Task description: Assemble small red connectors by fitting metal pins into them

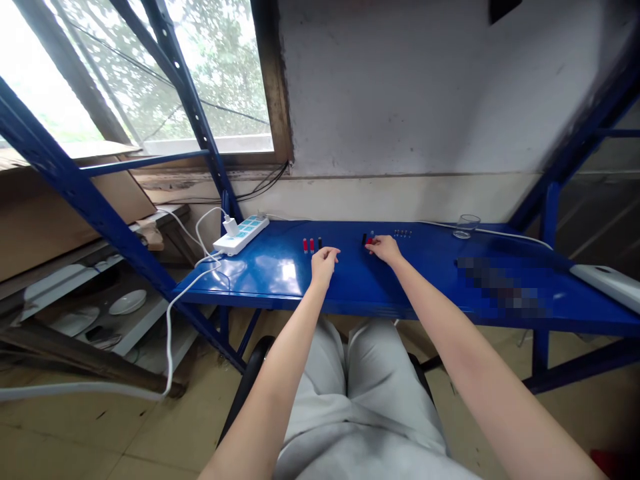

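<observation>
My left hand (324,264) hovers over the middle of the blue table (260,267), its fingers curled together; whether anything small sits between them is hidden. Just beyond it stand two small red cylinders (309,245) with silvery ends and a small black cylinder (320,243). To the right, the fingertips of my right hand (385,249) are closed around a small red cylinder (370,241). Another black cylinder (364,239) stands right beside those fingertips. Several tiny silvery pieces (403,233) lie in rows past my right hand.
A white power strip (243,235) with a plug and cables occupies the table's left end. Toward the right are a clear glass (466,227), a blurred-out dark object (503,287) and a white device (607,283). Blue metal posts (187,87) frame both sides.
</observation>
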The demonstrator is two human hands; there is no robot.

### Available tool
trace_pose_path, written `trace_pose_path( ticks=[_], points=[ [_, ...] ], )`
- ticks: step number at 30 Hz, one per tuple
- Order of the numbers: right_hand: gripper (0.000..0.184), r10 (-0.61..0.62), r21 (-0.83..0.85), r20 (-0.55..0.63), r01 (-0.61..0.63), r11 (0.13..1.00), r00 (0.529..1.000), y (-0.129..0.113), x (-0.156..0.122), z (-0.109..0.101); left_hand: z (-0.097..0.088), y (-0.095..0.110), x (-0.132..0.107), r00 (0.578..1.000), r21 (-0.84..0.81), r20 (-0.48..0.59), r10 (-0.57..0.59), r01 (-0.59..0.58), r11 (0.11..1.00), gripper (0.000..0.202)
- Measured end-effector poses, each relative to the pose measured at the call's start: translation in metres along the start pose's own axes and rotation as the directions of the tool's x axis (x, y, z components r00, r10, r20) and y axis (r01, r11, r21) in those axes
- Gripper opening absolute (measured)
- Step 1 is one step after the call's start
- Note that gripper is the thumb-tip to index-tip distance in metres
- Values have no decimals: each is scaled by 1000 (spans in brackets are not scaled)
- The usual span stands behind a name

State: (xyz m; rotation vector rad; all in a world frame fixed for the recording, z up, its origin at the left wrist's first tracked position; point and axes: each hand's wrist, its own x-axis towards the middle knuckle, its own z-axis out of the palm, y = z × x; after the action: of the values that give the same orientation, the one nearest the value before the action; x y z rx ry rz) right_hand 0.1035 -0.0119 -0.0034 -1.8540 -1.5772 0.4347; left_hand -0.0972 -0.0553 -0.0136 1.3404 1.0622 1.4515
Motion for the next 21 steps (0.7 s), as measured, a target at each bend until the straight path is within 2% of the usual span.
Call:
trace_pose_path(
  ticks=[7,12,21],
  points=[
    [14,0,-98,26,2,995,1000,-6,7,7,-1,0,0,1000,3,-3,2,-2,1000,17],
    [16,13,-160,2,-12,987,1000,-7,10,12,-1,0,0,1000,9,4,11,-11,1000,17],
    [20,47,-170,22,-42,985,999,-7,12,12,-1,1,-1,1000,-2,9,4,-4,1000,17]
  ],
)
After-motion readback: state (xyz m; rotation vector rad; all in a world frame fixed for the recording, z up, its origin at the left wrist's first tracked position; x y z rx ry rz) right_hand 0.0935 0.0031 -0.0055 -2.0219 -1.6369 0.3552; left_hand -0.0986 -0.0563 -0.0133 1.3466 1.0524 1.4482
